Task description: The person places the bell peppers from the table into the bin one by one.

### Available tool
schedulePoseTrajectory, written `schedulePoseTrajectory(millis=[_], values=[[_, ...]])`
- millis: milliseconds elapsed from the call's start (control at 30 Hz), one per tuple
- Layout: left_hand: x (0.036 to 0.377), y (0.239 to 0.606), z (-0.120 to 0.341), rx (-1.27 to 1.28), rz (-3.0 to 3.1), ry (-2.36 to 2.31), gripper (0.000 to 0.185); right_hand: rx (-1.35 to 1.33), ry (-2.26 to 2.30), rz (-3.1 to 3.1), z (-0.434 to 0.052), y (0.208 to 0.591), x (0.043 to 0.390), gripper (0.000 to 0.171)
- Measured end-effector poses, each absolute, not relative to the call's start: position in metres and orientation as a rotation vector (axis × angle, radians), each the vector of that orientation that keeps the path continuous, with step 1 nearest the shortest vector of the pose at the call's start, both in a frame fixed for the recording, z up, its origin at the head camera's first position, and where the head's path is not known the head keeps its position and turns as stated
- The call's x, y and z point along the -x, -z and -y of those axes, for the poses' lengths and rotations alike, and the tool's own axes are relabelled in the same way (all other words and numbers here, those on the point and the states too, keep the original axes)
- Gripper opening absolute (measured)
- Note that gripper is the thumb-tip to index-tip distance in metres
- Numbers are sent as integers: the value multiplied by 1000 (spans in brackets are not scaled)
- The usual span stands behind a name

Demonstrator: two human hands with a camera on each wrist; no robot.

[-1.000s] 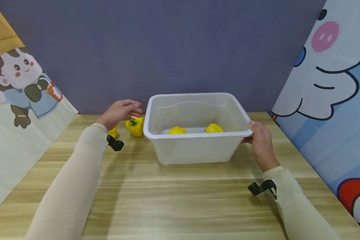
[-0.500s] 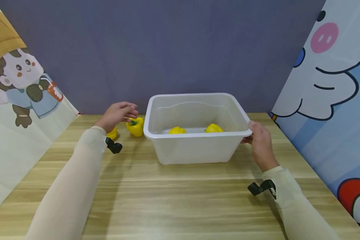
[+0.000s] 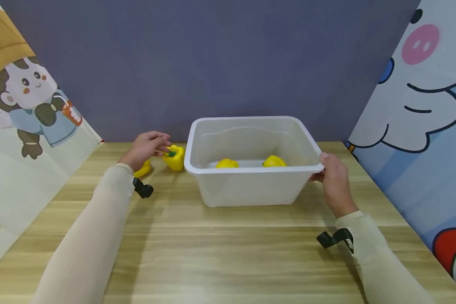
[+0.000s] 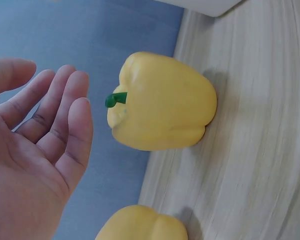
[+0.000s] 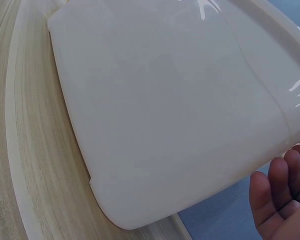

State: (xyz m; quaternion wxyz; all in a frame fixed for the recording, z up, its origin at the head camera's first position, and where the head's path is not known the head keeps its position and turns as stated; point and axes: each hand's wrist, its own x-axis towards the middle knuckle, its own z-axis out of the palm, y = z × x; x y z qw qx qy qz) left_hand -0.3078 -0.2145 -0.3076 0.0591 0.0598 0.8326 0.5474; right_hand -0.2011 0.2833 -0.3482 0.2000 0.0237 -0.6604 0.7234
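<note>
At the left centre of the head view, the left hand (image 3: 144, 147) is hovering over a glossy yellow bell pepper with a green stem (image 3: 175, 159), which is standing on the pale wood-grain table (image 3: 213, 253). In the left wrist view, its four fingers are bending loosely and lying close side by side, the thumb is standing a little off from them at the upper left, and the palm is holding nothing. The fingertips are pointing toward the green stem (image 4: 116, 99) near the middle of that frame, with a gap showing between.

A second yellow bell pepper (image 3: 142, 169) is sitting beside the left wrist in the head view, partly hidden by the arm, and is showing at the bottom edge of the left wrist view.

Right of these, at the centre of the head view, a rectangular white plastic bin (image 3: 251, 188) is resting on the table. Two more yellow peppers (image 3: 275, 161) are lying inside it, well apart, partly covered by the front rim.

At the right, the right hand (image 3: 336, 183) is gripping the bin's front right corner, its thumb pressing on the rim and its fingers curling underneath, close together.
</note>
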Motion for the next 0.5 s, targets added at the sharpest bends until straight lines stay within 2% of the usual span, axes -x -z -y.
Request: schedulePoseTrajectory(millis=[500], values=[[309, 308, 217, -125, -2512, -1640, 44, -77, -1990, 1875, -283, 348, 201, 26]])
